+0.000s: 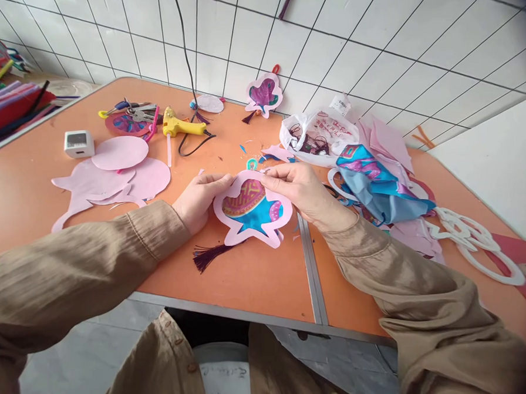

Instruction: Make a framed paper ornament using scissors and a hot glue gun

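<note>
Between my two hands is a pink-edged ornament (254, 216) with a blue and magenta patterned fabric centre. My left hand (204, 199) pinches its upper left edge, and my right hand (301, 189) pinches its upper right edge. A small turquoise loop (252, 164) stands at its top, between the hands. The dark tassel (210, 257) spreads to the lower left over the orange table (250, 286). Part of the ornament's top edge is hidden by my fingers.
Pink cut shapes (119, 151), a white adapter (79, 144) and a yellow glue gun (183, 126) lie left. A finished-looking ornament (264, 95) leans on the tiled wall. At right are a plastic bag (317, 136), blue fabric (372, 185) and white cut frames (472, 239).
</note>
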`<state>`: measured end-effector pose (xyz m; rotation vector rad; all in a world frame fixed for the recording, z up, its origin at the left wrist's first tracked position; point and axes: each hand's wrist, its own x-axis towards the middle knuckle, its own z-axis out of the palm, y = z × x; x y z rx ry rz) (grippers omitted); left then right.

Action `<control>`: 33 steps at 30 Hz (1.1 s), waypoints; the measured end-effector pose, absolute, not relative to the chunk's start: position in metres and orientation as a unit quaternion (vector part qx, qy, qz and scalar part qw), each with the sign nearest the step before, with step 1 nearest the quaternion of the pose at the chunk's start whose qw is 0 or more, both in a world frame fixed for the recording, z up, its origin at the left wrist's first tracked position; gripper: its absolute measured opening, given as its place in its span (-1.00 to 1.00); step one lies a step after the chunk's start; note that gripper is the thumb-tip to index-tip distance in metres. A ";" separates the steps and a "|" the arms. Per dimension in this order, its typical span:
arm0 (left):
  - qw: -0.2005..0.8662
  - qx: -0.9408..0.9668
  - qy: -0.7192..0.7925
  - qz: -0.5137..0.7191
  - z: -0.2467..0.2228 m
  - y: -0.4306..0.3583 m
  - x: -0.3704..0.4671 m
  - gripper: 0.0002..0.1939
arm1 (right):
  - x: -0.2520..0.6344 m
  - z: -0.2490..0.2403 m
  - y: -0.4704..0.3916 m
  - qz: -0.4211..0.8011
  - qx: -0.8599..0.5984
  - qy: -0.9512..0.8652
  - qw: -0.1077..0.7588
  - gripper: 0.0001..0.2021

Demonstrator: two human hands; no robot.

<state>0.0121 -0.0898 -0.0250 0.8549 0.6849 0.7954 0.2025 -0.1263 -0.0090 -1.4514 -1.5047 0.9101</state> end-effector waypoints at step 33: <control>0.801 0.365 0.338 0.334 -0.025 -0.084 0.011 -0.81 | 0.216 -0.029 -0.113 0.491 -0.504 -0.572 0.421 -0.72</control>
